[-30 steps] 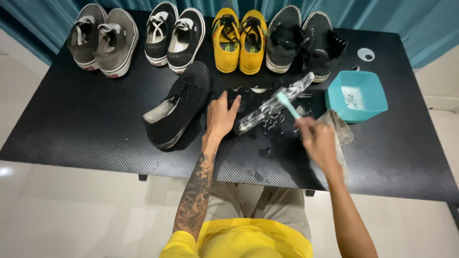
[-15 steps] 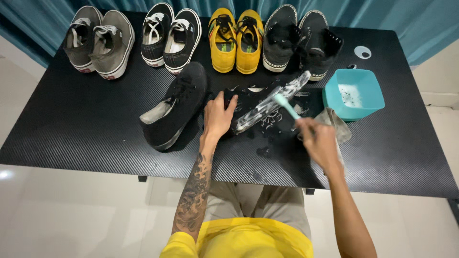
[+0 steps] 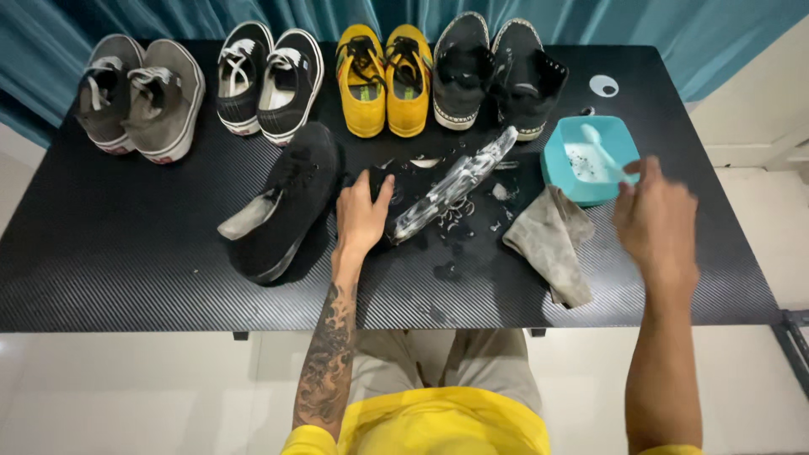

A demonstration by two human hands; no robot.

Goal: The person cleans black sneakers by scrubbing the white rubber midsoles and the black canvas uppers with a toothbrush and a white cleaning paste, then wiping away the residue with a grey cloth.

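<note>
A black table (image 3: 126, 261) with a woven carbon-look top stood on a pale, glossy tiled floor (image 3: 109, 396). Teal curtains (image 3: 674, 34) hung along the far side behind it. At far right a white wall (image 3: 758, 118) met the floor. Soft light reflected off the tiles at near left.

At twelve o'clock I see a yellow pair of sneakers (image 3: 384, 77); at ten, a grey pair of lace-up shoes (image 3: 139, 97); between them, black-and-white canvas sneakers (image 3: 268, 76), all on the black table (image 3: 109, 253).
</note>
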